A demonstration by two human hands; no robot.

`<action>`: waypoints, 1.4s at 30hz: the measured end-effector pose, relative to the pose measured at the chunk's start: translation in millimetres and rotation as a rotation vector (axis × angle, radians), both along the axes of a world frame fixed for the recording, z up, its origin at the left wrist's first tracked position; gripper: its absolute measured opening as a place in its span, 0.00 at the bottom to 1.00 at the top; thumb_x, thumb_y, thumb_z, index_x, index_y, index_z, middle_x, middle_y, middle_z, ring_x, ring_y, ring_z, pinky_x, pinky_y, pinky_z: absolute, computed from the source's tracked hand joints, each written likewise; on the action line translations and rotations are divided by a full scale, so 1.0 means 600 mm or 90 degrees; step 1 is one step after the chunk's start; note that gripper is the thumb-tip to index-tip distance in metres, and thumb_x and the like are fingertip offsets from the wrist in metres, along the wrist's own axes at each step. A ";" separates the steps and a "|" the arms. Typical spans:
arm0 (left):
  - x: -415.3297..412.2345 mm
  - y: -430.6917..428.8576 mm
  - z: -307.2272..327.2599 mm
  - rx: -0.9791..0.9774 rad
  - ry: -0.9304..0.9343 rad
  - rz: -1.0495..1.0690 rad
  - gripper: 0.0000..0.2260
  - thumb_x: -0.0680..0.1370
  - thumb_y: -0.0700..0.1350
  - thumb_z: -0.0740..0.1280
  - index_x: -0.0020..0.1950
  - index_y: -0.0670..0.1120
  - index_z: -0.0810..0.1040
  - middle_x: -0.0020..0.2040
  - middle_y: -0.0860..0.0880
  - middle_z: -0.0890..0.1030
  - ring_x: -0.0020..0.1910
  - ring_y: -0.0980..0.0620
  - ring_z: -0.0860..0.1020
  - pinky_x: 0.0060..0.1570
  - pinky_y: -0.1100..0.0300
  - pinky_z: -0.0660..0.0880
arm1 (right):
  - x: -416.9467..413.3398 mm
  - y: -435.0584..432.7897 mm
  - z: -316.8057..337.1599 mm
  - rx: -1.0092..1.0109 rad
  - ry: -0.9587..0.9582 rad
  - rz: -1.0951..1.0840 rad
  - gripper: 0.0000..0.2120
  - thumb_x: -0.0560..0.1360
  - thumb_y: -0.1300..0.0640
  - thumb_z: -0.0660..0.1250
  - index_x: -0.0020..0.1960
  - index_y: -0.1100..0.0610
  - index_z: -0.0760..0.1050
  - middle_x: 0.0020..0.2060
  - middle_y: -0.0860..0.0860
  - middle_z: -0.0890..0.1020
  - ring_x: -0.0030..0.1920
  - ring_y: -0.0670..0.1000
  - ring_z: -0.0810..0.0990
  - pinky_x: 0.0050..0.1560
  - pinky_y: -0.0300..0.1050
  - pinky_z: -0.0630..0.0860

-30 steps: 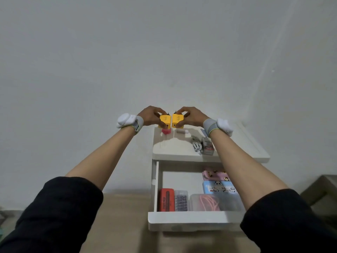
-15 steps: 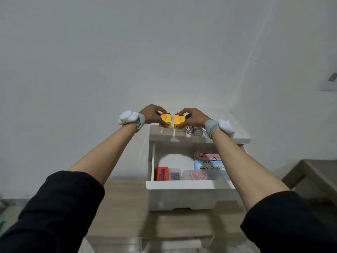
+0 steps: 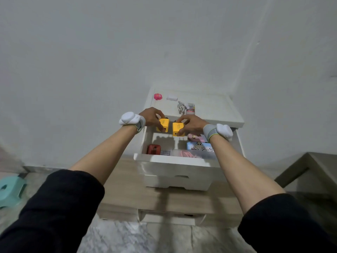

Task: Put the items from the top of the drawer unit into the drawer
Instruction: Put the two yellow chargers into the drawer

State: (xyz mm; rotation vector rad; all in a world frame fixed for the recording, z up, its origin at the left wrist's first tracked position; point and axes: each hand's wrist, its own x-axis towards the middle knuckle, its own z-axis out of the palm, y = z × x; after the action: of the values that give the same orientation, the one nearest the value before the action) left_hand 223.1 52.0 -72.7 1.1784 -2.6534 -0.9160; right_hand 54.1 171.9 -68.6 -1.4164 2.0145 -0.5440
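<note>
Left hand (image 3: 149, 116) grips one small yellow plastic block (image 3: 162, 125); right hand (image 3: 191, 124) grips its twin (image 3: 178, 129). Both blocks are held above the open white drawer (image 3: 175, 160), apparently at its rear edge.

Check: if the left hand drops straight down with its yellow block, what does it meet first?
Probably the bare white floor of the open drawer. The left hand and its small yellow block seem clear of the red box, though depth is uncertain.

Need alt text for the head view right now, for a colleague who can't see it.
Each hand, left hand and right hand, holds a small yellow box above the open white drawer. A pink round item, white block and coiled white cable remain on the unit's top.
</note>
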 end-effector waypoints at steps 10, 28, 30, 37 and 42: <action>0.002 0.012 -0.073 -0.055 -0.090 -0.010 0.27 0.62 0.48 0.79 0.59 0.47 0.79 0.55 0.49 0.81 0.47 0.50 0.75 0.49 0.58 0.76 | 0.013 0.002 -0.075 0.041 0.050 0.046 0.26 0.67 0.59 0.76 0.63 0.56 0.76 0.51 0.50 0.76 0.51 0.51 0.74 0.50 0.42 0.71; -0.038 -0.024 -0.162 -0.207 -0.255 -0.133 0.13 0.70 0.45 0.71 0.53 0.44 0.81 0.50 0.44 0.84 0.49 0.42 0.82 0.41 0.59 0.73 | 0.048 -0.073 -0.177 0.142 0.153 -0.052 0.27 0.64 0.50 0.77 0.62 0.44 0.73 0.61 0.52 0.78 0.61 0.57 0.75 0.59 0.49 0.75; -0.040 -0.025 -0.172 -0.200 -0.275 -0.145 0.12 0.70 0.44 0.71 0.52 0.43 0.80 0.49 0.44 0.83 0.48 0.42 0.82 0.39 0.60 0.72 | 0.050 -0.078 -0.183 0.154 0.159 -0.051 0.28 0.64 0.50 0.76 0.62 0.43 0.72 0.61 0.53 0.77 0.62 0.58 0.73 0.58 0.49 0.75; -0.037 -0.020 -0.190 -0.229 -0.321 -0.171 0.15 0.70 0.44 0.70 0.56 0.43 0.74 0.52 0.44 0.82 0.50 0.43 0.81 0.42 0.59 0.73 | 0.052 -0.086 -0.200 0.191 0.158 -0.033 0.28 0.64 0.55 0.77 0.61 0.48 0.71 0.60 0.55 0.77 0.64 0.59 0.68 0.59 0.50 0.72; -0.036 -0.009 -0.199 -0.271 -0.364 -0.198 0.20 0.72 0.42 0.69 0.63 0.41 0.69 0.56 0.42 0.79 0.54 0.42 0.80 0.42 0.57 0.70 | 0.055 -0.086 -0.202 0.221 0.170 -0.008 0.28 0.66 0.55 0.76 0.62 0.49 0.70 0.61 0.55 0.76 0.65 0.59 0.66 0.61 0.52 0.71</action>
State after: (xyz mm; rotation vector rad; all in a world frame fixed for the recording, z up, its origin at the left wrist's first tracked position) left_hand 201.4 46.7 -192.3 1.0536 -3.3057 0.0110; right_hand 86.9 120.4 -190.0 -1.3129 2.1947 -0.0018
